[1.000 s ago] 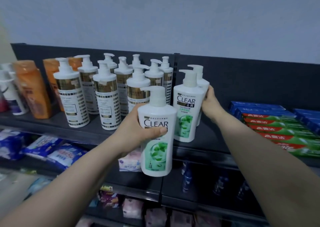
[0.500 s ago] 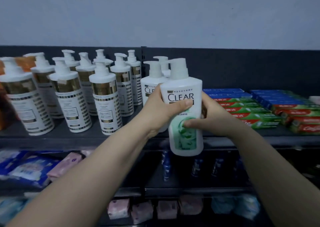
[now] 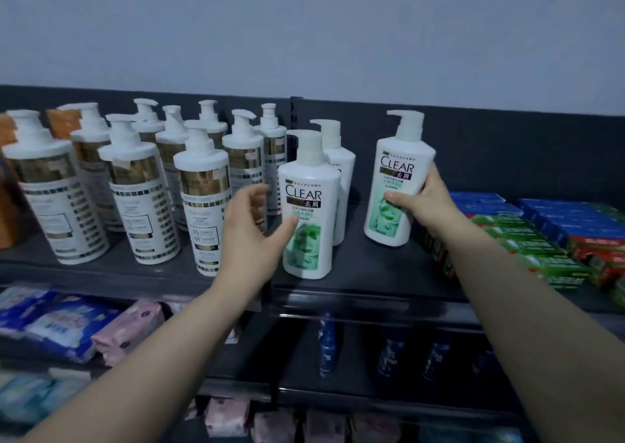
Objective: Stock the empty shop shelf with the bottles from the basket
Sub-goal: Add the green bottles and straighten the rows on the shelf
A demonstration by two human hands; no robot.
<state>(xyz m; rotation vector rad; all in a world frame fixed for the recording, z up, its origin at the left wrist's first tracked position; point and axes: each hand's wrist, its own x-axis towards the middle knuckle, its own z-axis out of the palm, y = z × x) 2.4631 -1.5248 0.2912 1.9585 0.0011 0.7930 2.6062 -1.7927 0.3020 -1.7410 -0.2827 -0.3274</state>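
Observation:
Three white CLEAR pump bottles with green labels are at the dark top shelf [image 3: 372,273]. My right hand [image 3: 422,202] grips the rightmost bottle [image 3: 395,178] by its right side; the bottle leans left with its base at the shelf surface. A second bottle [image 3: 311,205] stands upright near the shelf's front edge, and a third [image 3: 340,158] stands right behind it. My left hand [image 3: 250,236] is beside the front bottle, fingers loosely spread and holding nothing, thumb tip touching its label. The basket is out of view.
Several white pump bottles with gold bands [image 3: 203,188] crowd the shelf's left half. Stacked toothpaste boxes [image 3: 541,239] fill the right end. Bare shelf lies between the CLEAR bottles and the boxes. Lower shelves hold tissue packs [image 3: 67,320] and small blue bottles [image 3: 326,348].
Both hands held one CLEAR bottle in front of the shelf. Now the right hand alone has carried it to the shelf's right; the left hand let go and moved beside the front standing bottle.

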